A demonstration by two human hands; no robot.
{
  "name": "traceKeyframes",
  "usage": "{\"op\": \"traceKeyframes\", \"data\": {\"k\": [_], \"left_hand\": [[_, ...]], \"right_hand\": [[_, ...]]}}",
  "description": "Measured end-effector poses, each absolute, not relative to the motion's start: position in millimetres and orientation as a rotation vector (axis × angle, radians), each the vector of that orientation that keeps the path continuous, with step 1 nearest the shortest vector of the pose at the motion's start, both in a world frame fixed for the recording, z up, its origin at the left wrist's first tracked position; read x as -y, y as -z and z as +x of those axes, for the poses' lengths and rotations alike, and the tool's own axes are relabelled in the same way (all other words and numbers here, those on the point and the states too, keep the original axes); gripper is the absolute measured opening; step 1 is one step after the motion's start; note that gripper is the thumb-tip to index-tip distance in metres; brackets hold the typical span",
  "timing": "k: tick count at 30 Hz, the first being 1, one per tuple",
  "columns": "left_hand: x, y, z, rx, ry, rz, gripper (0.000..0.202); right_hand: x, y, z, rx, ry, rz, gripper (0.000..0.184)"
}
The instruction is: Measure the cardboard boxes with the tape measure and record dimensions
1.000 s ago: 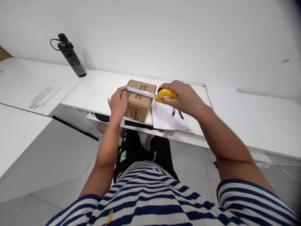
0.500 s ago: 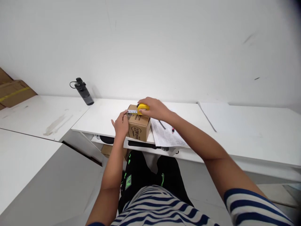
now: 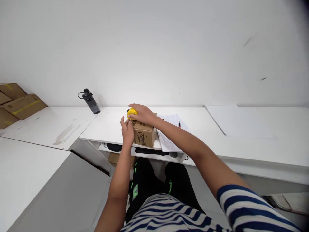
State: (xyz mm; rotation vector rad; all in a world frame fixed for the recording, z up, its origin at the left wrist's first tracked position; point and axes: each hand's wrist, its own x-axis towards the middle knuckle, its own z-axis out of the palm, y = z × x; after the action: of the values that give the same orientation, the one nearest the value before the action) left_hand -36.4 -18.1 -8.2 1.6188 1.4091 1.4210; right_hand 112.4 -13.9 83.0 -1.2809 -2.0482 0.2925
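A small brown cardboard box (image 3: 145,135) stands near the front edge of a white desk (image 3: 108,125). My right hand (image 3: 143,114) lies over the box's top and grips a yellow tape measure (image 3: 132,113) at the box's left top corner. My left hand (image 3: 127,130) rests against the box's left side, fingers curled, its fingertips right below the tape measure. No tape blade shows between the hands.
A sheet of written paper (image 3: 169,135) with a red pen (image 3: 179,124) lies right of the box. A dark water bottle (image 3: 91,101) stands at the back left. Brown cartons (image 3: 16,103) are stacked at far left. More white desks lie left and right.
The tape blade stretched across the box top has drawn back in. My right hand slid left along the box with the yellow case until it met my left hand. The view pulled back.
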Motion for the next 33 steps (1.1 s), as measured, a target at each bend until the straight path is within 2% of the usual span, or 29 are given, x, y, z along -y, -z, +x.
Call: {"op": "traceKeyframes", "data": {"k": [3, 6, 9, 12, 14, 16, 18, 20, 21, 24, 26, 28, 30, 33], "left_hand": [[23.5, 7.4, -28.4, -1.446, -1.573, 1.542, 0.041], [26.9, 1.9, -14.6, -1.556, -1.748, 1.65, 0.028], [19.7, -6.7, 1.3, -1.633, -1.809, 1.625, 0.031], [10.5, -10.8, 10.6, -1.65, -1.813, 1.617, 0.039], [17.9, -6.1, 10.8, -1.638, -1.887, 1.682, 0.04], [45.4, 7.2, 9.8, -1.557, -1.979, 1.747, 0.043], [91.5, 29.9, 13.6, -1.292, -1.849, 1.789, 0.048], [145.6, 58.7, 27.0, -0.965, -1.359, 1.737, 0.051], [171.2, 73.2, 37.4, -0.823, -1.001, 1.645, 0.055], [225.6, 106.9, 75.2, -0.68, -0.441, 1.184, 0.079], [237.8, 117.2, 95.5, -0.708, -0.413, 1.023, 0.077], [232.8, 117.2, 106.1, -0.766, -0.577, 1.012, 0.063], [214.3, 108.4, 109.3, -0.812, -0.758, 1.069, 0.057], [166.2, 85.1, 114.4, -0.846, -0.888, 1.198, 0.06]], "right_hand": [[50.3, -56.2, 145.0, 1.67, -0.242, -1.206, 0.054], [113.2, -5.7, 180.7, 1.002, -0.314, -1.192, 0.059], [188.9, 62.8, 197.6, 0.467, -0.716, -1.085, 0.057], [262.8, 135.7, 190.3, 0.278, -1.24, -0.995, 0.058], [303.8, 174.4, 181.5, 0.218, -1.401, -1.001, 0.056], [332.2, 197.1, 179.1, 0.154, -1.382, -0.997, 0.054], [345.2, 202.2, 185.4, 0.089, -1.286, -0.964, 0.053], [344.7, 194.1, 195.9, 0.055, -1.168, -0.97, 0.056], [340.8, 187.8, 200.3, 0.058, -1.109, -0.999, 0.057], [324.1, 170.8, 203.2, 0.229, -0.948, -1.176, 0.054], [315.4, 162.9, 200.8, 0.5, -0.835, -1.289, 0.06], [308.6, 152.8, 206.0, 0.819, -0.727, -1.354, 0.068], [296.3, 135.7, 226.9, 1.109, -0.628, -1.385, 0.061], [247.3, 99.2, 283.1, 1.388, -0.364, -1.474, 0.044]]}}
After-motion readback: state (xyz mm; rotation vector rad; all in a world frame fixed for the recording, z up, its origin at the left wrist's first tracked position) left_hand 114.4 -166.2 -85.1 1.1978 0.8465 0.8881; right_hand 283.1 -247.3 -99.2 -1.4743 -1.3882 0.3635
